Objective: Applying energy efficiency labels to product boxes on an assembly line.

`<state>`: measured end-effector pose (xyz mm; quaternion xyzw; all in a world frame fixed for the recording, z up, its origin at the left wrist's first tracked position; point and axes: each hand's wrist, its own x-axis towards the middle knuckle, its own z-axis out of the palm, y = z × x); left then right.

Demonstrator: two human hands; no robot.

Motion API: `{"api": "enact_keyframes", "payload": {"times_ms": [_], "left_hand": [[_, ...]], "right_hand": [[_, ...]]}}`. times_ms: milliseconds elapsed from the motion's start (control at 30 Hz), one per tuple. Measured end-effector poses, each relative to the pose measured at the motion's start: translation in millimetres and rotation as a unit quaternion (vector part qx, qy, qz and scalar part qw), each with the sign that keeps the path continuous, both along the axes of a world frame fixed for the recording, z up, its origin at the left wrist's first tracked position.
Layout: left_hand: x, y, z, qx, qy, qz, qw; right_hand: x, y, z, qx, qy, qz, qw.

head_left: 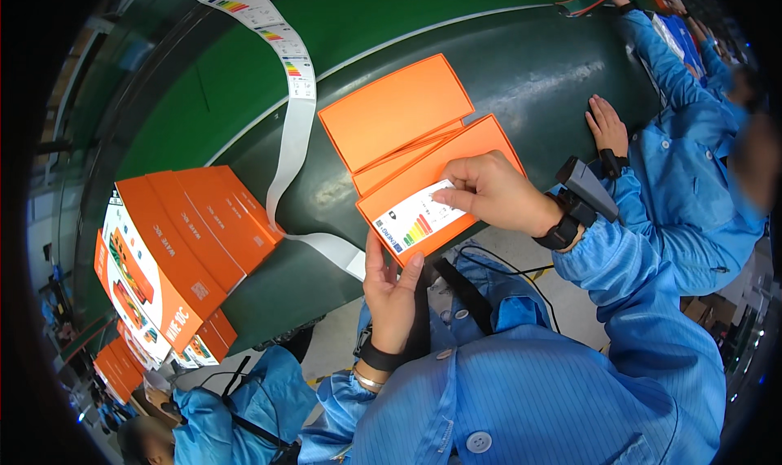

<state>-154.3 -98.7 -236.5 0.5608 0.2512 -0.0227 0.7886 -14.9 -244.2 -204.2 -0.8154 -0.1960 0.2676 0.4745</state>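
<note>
The left hand, fingers up and slack, steadies the near corner of a flat, matte orange carton at six o'clock. The right hand pinches a glossy white sticker with coloured bars onto that carton's lid. A second orange carton lies underneath at twelve o'clock. A long white backing strip curls away toward eleven o'clock. Stacked orange boxes sit at nine o'clock on the dark green conveyor belt. A co-worker's hand rests flat at two o'clock.
</note>
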Motion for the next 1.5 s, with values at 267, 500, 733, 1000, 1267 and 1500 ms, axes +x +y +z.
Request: {"api": "enact_keyframes", "payload": {"times_ms": [267, 500, 733, 1000, 1267, 1500], "left_hand": [[-1, 1, 1, 0.001, 0.016, -0.018, 1.000], [-4, 3, 1, 0.004, 0.017, 0.004, 1.000], [-2, 6, -2, 0.027, 0.016, -0.049, 0.998], [21, 22, 6, 0.178, 0.008, -0.149, 0.973], [55, 27, -15, 0.352, -0.025, -0.143, 0.925], [187, 126, -36, 0.316, -0.061, 0.078, 0.944]], "right_hand": [[-10, 6, -3, -0.102, -0.189, 0.043, 0.976], [-7, 15, 16, -0.285, -0.294, 0.011, 0.912], [-13, 24, -12, -0.286, -0.393, 0.024, 0.874], [11, -47, -31, -0.081, -0.110, -0.219, 0.966], [20, -78, -30, 0.079, 0.002, -0.261, 0.962], [100, -238, -69, 0.206, 0.049, -0.586, 0.782]]}}
